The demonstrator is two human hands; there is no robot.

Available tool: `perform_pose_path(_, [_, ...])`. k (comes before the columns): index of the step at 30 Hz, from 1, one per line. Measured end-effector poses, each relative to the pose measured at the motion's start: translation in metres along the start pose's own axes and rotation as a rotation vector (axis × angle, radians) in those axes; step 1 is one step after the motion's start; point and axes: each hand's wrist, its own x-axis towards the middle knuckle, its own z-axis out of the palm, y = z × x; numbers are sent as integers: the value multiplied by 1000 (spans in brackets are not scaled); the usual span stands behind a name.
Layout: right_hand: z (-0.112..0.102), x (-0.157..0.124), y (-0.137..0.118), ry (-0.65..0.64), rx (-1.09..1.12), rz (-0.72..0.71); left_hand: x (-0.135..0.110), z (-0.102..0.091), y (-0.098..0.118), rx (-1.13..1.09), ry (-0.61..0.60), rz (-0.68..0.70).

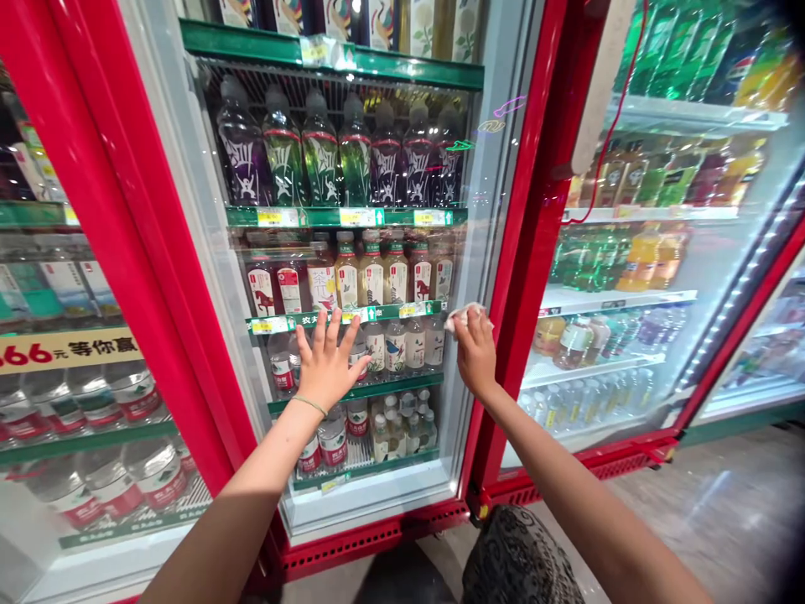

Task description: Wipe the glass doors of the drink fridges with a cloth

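A crumpled white cloth (pixel 464 317) was bunched in the right hand (pixel 476 352), whose fingers closed together on it and pressed it to the glass door (pixel 383 268) of a red-framed drinks refrigerator, near the door's right edge. The left hand (pixel 324 365), with a thin cord bracelet (pixel 308 405) at the wrist, lay flat on the same glass, fingers spread apart, across a green shelf strip (pixel 343 319). Rows of plastic drink bottles (pixel 355 151) stood behind the glass.

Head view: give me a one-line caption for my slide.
Left hand spread flat on the glass door of a red drinks cooler, right hand pressing a white cloth to the glass.
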Motion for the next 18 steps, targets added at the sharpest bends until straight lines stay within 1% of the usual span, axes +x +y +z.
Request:
perform_pose_path(2, [1, 22, -2, 14, 16, 46, -1, 1, 0, -8, -8, -6])
perform_pose_path(3, [3, 28, -5, 19, 25, 55, -1, 2, 0, -8, -12, -10])
perform_pose_path(5, [9, 32, -9, 53, 43, 67, -2, 3, -1, -2, -13, -9])
perform_pose_path(7, [17, 27, -13, 104, 59, 78, -2, 6, -1, 6, -7, 1])
perform_pose_path(10, [27, 15, -13, 142, 67, 100, -3, 9, -1, 0, -9, 0])
perform_pose_path(14, [33, -8, -7, 116, 56, 107, -4, 12, 0, -21, -37, -20])
perform_pose_path(16, [34, -29, -6, 114, 65, 84, -5, 13, 1, -9, -43, -20])
perform_pose_path(18, [35, -59, -9, 106, 70, 69, -5, 13, 1, -3, -46, -26])
